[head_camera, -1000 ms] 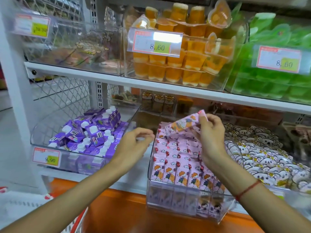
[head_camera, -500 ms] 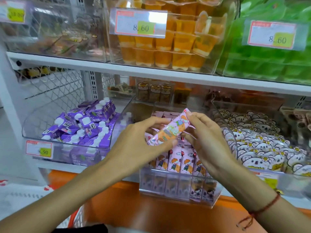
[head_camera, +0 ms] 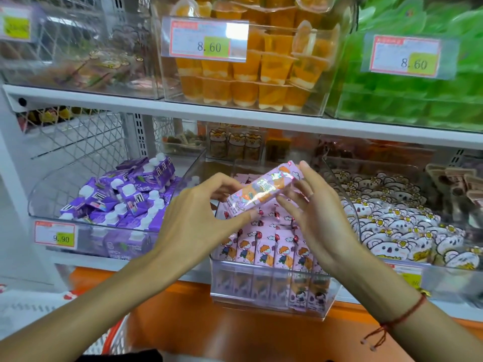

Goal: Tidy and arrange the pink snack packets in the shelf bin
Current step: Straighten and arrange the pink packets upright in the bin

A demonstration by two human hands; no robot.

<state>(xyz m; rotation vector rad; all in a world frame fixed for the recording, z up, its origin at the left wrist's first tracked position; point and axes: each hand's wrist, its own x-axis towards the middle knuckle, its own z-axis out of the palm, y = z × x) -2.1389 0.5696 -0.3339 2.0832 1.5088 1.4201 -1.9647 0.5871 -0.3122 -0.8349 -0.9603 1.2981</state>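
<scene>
A clear plastic bin on the lower shelf holds several pink snack packets standing in rows, each printed with a cartoon child. One pink packet is held tilted above the bin, between both hands. My left hand pinches its lower left end with thumb and fingers. My right hand holds its upper right end, fingers mostly straight along the packet's underside and thumb at its top end. The back rows of the bin are partly hidden behind my hands.
A bin of purple pouches stands to the left, a bin of white bear-shaped packs to the right. The shelf above carries orange jelly cups and green packs. An orange ledge runs below.
My left hand came across from the left and took hold of the packet's lower end. The packet, first held by my right hand alone, is now lower and between both hands.
</scene>
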